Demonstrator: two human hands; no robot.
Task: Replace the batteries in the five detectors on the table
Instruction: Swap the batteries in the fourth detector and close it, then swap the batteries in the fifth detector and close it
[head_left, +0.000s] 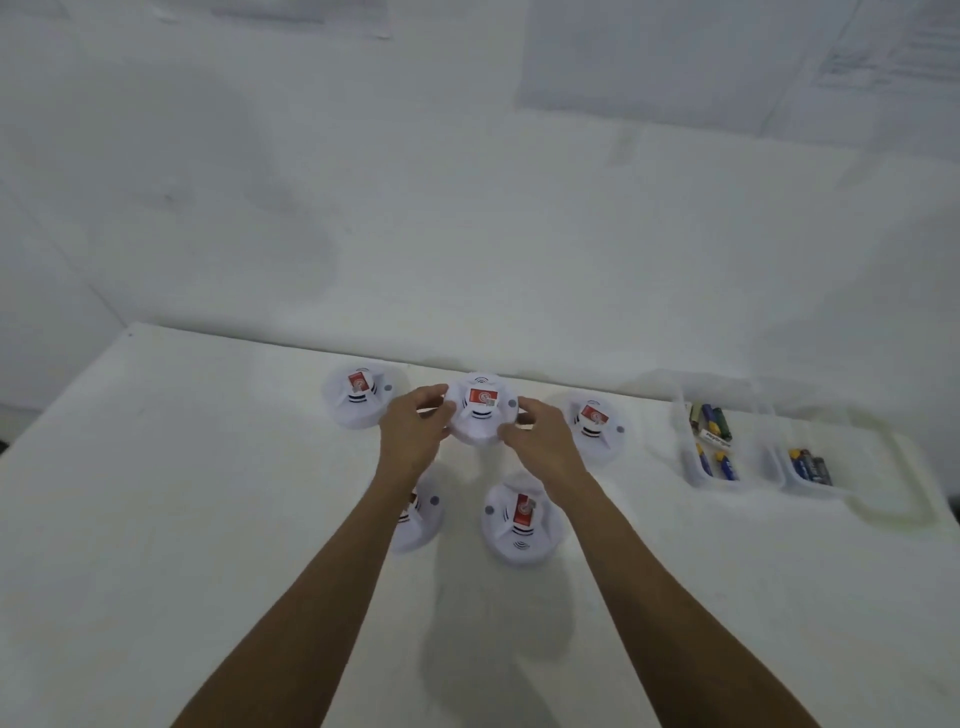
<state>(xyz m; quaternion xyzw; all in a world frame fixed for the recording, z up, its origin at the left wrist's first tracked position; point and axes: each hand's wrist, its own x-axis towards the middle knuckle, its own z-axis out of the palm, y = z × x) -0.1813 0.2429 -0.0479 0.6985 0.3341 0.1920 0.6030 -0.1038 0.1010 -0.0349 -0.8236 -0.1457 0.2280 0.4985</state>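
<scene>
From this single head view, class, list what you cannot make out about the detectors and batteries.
All in the head view:
- Near-left detector: mostly hidden under the left forearm.
- Middle detector: sides covered by the left hand and right hand; underside unseen.
- Batteries in the clear trays: too small and blurred to count or read.

Half the near-left detector (427, 525) behind the left forearm (363, 545); batteries (712, 431) blurred.

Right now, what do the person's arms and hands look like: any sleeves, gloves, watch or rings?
Both forearms are bare to the frame edge, no sleeves. The left hand and right hand are ungloved; no watch, bracelet or ring shows.
</scene>
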